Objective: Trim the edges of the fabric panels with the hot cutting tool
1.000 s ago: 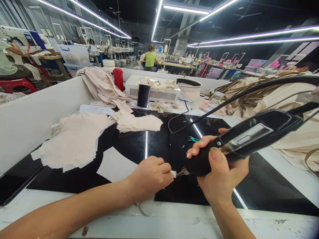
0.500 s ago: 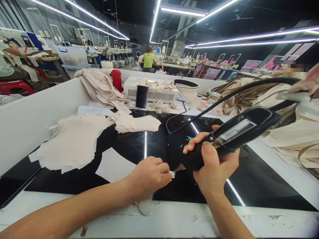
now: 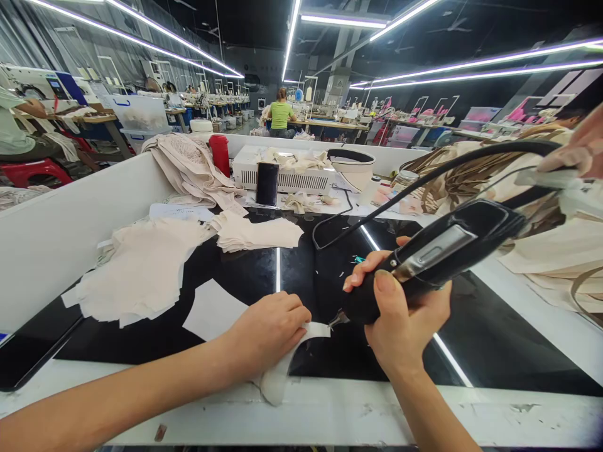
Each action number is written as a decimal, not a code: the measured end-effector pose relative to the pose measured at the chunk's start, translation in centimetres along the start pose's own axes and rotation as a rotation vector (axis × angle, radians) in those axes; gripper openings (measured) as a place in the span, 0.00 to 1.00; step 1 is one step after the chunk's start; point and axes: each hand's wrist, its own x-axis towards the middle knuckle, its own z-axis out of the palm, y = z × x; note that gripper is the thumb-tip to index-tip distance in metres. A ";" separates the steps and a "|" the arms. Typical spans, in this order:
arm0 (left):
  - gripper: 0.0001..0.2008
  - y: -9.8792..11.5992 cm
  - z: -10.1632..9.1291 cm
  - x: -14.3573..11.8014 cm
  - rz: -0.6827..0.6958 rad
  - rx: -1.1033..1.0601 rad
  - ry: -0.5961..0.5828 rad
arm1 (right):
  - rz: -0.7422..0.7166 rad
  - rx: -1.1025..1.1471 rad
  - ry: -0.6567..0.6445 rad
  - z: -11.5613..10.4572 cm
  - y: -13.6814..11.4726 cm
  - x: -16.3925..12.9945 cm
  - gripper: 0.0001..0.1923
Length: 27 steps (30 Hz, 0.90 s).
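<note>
The left hand [image 3: 276, 326], its fingers curled closed, has hold of a thin off-white curved cloth piece [image 3: 319, 329], whose narrow end sticks out at 3 o'clock from that hand and whose wider part shows at 6 o'clock. The right hand [image 3: 407, 307] wraps firmly around a black rounded handheld tool with a silver panel [image 3: 436, 254]; its thin metal tip [image 3: 339, 319], at 9 o'clock from this hand, sits right by the cloth's narrow end, contact unclear, above a glossy black sheet [image 3: 336, 361].

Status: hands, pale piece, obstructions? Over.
Left hand on curved pale piece; right hand gripping black corded handheld tool. Metal tip at piece's end. No obstruction seen there; another person's hand near cord.
</note>
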 end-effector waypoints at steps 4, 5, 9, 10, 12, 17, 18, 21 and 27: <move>0.06 0.0 0.4 -0.8 0.041 0.004 0.068 | -0.008 0.006 -0.004 0.1 -0.1 0.0 0.22; 0.08 0.0 0.5 -0.8 0.046 0.006 0.082 | -0.010 0.003 -0.004 0.1 -0.1 0.0 0.22; 0.12 0.3 0.5 -1.0 0.065 0.037 0.095 | -0.008 -0.011 -0.002 0.1 -0.2 0.0 0.23; 0.12 0.3 0.5 -1.1 0.074 0.054 0.090 | -0.006 -0.012 -0.001 0.1 -0.2 0.0 0.22; 0.13 0.2 0.6 -1.2 0.098 0.094 0.087 | -0.003 -0.012 0.002 0.1 -0.3 0.0 0.23; 0.11 -0.1 1.6 -1.3 0.153 0.132 0.105 | -0.005 -0.010 -0.001 0.2 -0.3 -0.1 0.23; 0.11 -0.1 1.7 -1.3 0.161 0.129 0.105 | -0.004 -0.012 -0.002 0.2 -0.3 -0.1 0.23; 0.11 -0.1 1.9 -1.3 0.181 0.124 0.096 | -0.002 -0.023 0.001 0.3 -0.4 -0.2 0.23; 0.12 0.4 1.5 -1.6 0.194 0.156 0.043 | -0.014 -0.016 0.002 0.3 -0.5 -0.4 0.23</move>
